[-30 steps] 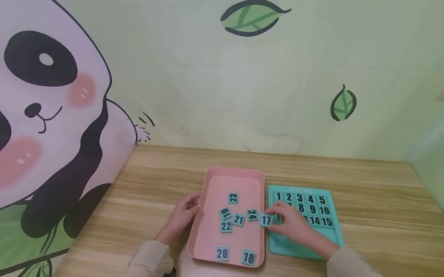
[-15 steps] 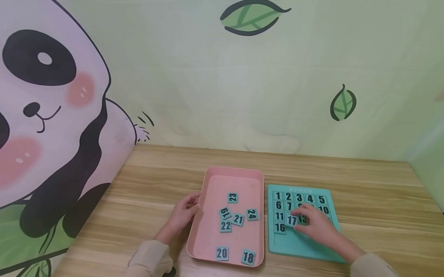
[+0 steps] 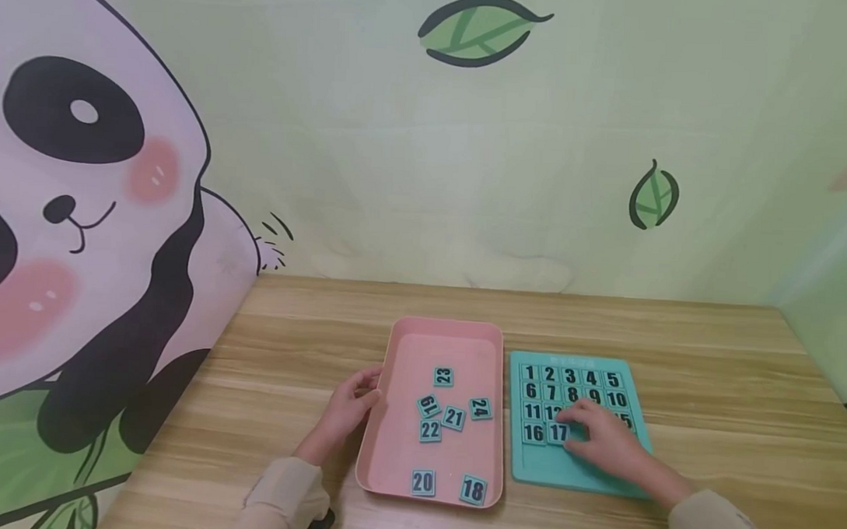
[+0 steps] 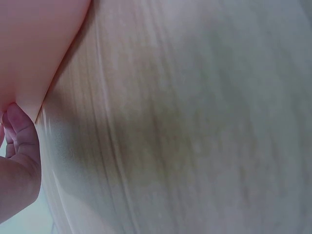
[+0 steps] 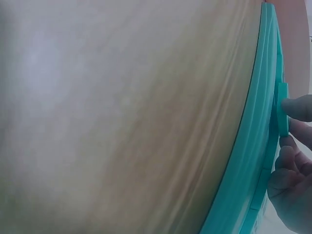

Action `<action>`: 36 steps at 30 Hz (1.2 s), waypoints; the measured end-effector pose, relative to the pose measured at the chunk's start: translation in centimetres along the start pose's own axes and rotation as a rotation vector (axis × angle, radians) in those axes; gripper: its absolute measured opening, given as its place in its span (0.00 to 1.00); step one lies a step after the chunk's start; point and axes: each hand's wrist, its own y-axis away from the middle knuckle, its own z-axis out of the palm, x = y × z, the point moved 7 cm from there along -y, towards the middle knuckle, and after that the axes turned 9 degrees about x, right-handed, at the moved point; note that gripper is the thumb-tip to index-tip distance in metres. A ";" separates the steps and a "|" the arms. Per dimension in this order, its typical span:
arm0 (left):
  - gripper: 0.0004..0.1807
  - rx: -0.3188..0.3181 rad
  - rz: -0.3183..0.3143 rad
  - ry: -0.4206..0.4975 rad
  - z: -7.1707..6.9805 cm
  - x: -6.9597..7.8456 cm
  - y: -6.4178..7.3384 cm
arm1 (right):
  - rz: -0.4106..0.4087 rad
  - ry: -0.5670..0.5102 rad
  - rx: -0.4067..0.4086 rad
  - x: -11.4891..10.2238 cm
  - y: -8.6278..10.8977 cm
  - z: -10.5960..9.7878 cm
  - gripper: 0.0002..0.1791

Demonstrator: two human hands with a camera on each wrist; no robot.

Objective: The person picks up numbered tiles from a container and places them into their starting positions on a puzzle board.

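Observation:
My right hand pinches the tile numbered 17 between thumb and fingers, low over the turquoise number board. In the right wrist view, that square tile stands slightly proud of the board's surface. Tile 16 lies just left of it in the same row. Rows 1 to 15 fill the board above, with some numbers hidden by the fingers. At the left side of the pink tray, my left hand holds the edge, its thumb against the wall in the left wrist view.
Inside the tray lie several loose tiles, among them 23, 21, 24, 20 and 18. Tray and board stand side by side on a wooden table. Behind rises a wall covering with a panda.
My right hand has carried tile 17 from the tray's right edge rightward over the board, then down beside tile 16, which came into view. The left hand stays at the tray.

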 end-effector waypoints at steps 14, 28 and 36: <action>0.21 -0.009 0.006 0.013 0.0 0.0 0.1 | 0.002 0.091 0.014 -0.2 0.1 0.4 0.19; 0.21 0.000 0.003 0.000 0.0 -0.1 0.0 | -0.066 0.059 0.040 -1.9 -0.7 0.0 0.19; 0.21 -0.004 -0.005 0.006 0.0 -0.1 0.0 | -0.070 -0.066 0.043 -4.1 -2.0 0.2 0.17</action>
